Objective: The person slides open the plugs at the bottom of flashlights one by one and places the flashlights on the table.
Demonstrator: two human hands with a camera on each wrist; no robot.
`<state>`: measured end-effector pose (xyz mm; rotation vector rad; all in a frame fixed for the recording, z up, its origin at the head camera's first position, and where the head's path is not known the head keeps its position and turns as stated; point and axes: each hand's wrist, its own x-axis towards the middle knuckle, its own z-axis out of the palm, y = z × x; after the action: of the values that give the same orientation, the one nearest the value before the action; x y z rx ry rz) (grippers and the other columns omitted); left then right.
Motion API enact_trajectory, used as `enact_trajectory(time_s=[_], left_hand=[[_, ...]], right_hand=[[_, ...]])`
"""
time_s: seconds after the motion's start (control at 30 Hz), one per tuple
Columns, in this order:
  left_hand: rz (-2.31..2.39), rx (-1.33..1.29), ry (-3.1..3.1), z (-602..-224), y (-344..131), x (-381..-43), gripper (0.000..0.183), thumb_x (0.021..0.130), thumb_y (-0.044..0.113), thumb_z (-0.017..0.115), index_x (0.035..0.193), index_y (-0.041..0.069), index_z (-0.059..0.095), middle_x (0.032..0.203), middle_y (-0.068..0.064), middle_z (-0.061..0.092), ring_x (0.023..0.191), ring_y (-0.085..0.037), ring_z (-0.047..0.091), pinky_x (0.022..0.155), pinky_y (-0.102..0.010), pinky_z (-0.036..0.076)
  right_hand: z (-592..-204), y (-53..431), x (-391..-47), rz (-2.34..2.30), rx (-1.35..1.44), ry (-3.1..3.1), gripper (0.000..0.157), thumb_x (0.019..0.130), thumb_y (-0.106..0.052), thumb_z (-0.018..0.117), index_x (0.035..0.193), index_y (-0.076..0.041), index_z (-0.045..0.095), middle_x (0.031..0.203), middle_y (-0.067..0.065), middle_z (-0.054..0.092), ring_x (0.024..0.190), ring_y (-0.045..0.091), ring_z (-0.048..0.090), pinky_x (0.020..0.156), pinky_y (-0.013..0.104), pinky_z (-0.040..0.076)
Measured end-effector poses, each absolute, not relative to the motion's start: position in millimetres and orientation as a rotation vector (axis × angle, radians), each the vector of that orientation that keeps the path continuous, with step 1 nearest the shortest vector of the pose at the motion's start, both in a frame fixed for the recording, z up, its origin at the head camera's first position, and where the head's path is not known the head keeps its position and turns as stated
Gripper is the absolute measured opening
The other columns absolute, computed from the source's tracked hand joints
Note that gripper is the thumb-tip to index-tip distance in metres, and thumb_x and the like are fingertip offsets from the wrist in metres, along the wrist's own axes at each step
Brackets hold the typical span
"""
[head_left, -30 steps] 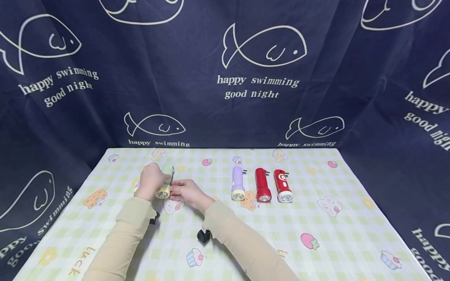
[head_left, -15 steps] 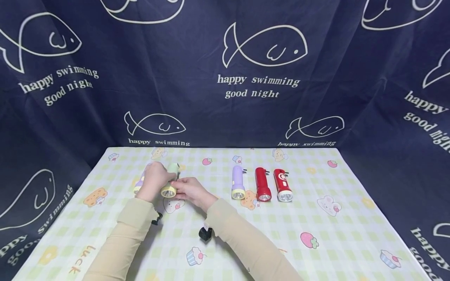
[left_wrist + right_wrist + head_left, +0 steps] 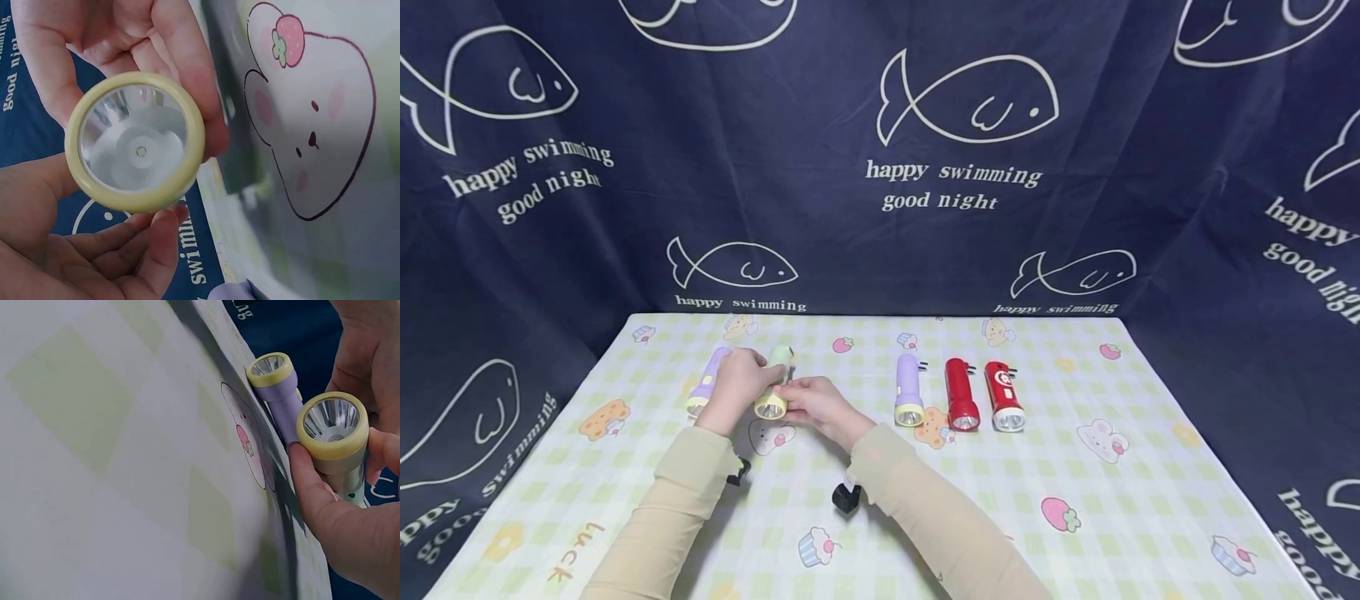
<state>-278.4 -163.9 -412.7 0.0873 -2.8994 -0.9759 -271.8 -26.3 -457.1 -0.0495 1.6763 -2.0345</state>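
Note:
In the head view, a green flashlight (image 3: 780, 357) with a yellow rim is between my two hands at the left of the table, lens toward me. My left hand (image 3: 743, 385) holds its body from the left, thumb across it. My right hand (image 3: 822, 408) pinches it near the head from the right. In the left wrist view its yellow-rimmed lens (image 3: 134, 140) faces the camera, hiding the body. The right wrist view shows the flashlight's head (image 3: 333, 425) between my right thumb and fingers. A purple flashlight (image 3: 703, 390) lies left of my left hand, partly covered by it.
Three more flashlights lie in a row right of centre: one purple (image 3: 907, 383), one plain red (image 3: 958, 387) and one red with a white print (image 3: 1002, 390). A checked cloth (image 3: 970, 500) covers the table, and a dark blue fish-print curtain (image 3: 835, 167) stands behind.
Both hands have moved a little to the right with the green flashlight. More of the purple flashlight at the left has come into sight. The row at the right has not moved.

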Motion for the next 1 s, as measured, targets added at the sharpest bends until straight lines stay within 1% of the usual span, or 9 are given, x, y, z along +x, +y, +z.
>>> enact_trajectory(time_s=[0.07,0.13,0.23,0.33,0.47,0.53,0.73,0.9,1.0], left_hand=[[-0.986,0.075,-2.907,-413,-165,-280,0.040,0.084,0.029,0.066,0.093,-0.009,0.065,0.089,-0.025,0.067,0.080,-0.035,0.063,0.069,-0.040,0.053],[-1.016,0.073,-2.924,-414,-166,-281,0.047,0.087,0.031,0.061,0.106,-0.012,0.062,0.105,-0.029,0.064,0.096,-0.041,0.062,0.082,-0.046,0.053],[-1.091,0.103,-2.938,-416,-167,-283,0.051,0.090,0.032,0.057,0.116,-0.012,0.058,0.113,-0.029,0.062,0.105,-0.041,0.059,0.089,-0.047,0.050],[-1.176,0.135,-2.936,-417,-167,-284,0.050,0.091,0.032,0.054,0.119,-0.009,0.057,0.113,-0.027,0.062,0.103,-0.037,0.060,0.086,-0.042,0.052],[-1.396,0.189,-2.900,-421,-169,-287,0.046,0.092,0.030,0.055,0.124,-0.003,0.055,0.110,-0.024,0.062,0.089,-0.027,0.063,0.073,-0.031,0.054],[-1.586,0.206,-2.848,-423,-170,-289,0.046,0.093,0.027,0.056,0.127,-0.003,0.053,0.111,-0.023,0.060,0.084,-0.021,0.063,0.070,-0.027,0.055],[-2.113,0.204,-2.652,-431,-175,-292,0.053,0.093,0.022,0.057,0.135,-0.005,0.041,0.120,-0.023,0.057,0.086,-0.014,0.065,0.081,-0.028,0.056],[-2.298,0.180,-2.561,-433,-175,-293,0.055,0.092,0.020,0.060,0.136,-0.006,0.039,0.109,-0.012,0.060,0.086,-0.013,0.064,0.082,-0.029,0.056],[-2.335,0.161,-2.531,-433,-175,-292,0.056,0.092,0.017,0.061,0.136,-0.008,0.037,0.104,-0.010,0.061,0.084,-0.013,0.064,0.082,-0.029,0.056]], right_hand=[[-456,-24,-272,-2.026,-0.058,1.685,0.035,0.089,-0.009,0.063,0.116,0.012,0.055,0.102,0.021,0.066,0.084,0.021,0.068,0.082,0.033,0.057],[-455,-22,-271,-2.013,-0.075,1.694,0.037,0.090,-0.010,0.062,0.118,0.012,0.054,0.104,0.022,0.066,0.086,0.022,0.068,0.083,0.033,0.056],[-454,-20,-270,-1.999,-0.095,1.702,0.038,0.090,-0.010,0.062,0.120,0.012,0.053,0.105,0.022,0.066,0.087,0.022,0.068,0.083,0.034,0.056],[-452,-17,-270,-2.006,-0.094,1.694,0.038,0.090,-0.010,0.062,0.120,0.012,0.053,0.105,0.022,0.066,0.082,0.019,0.068,0.083,0.033,0.056],[-450,-13,-270,-2.020,-0.083,1.691,0.037,0.090,-0.008,0.061,0.119,0.013,0.054,0.104,0.022,0.066,0.077,0.016,0.067,0.083,0.033,0.056],[-450,-10,-271,-2.025,-0.082,1.692,0.037,0.090,-0.008,0.061,0.119,0.013,0.053,0.104,0.022,0.066,0.077,0.016,0.067,0.083,0.032,0.056],[-449,-3,-271,-2.029,-0.098,1.695,0.038,0.089,-0.009,0.062,0.119,0.013,0.054,0.103,0.021,0.066,0.077,0.016,0.067,0.084,0.033,0.056],[-449,2,-270,-2.014,-0.133,1.691,0.039,0.090,-0.009,0.061,0.121,0.013,0.053,0.103,0.022,0.066,0.078,0.016,0.066,0.086,0.035,0.055],[-448,6,-269,-2.006,-0.154,1.688,0.040,0.090,-0.008,0.060,0.123,0.014,0.050,0.107,0.025,0.064,0.081,0.017,0.066,0.087,0.037,0.055]])
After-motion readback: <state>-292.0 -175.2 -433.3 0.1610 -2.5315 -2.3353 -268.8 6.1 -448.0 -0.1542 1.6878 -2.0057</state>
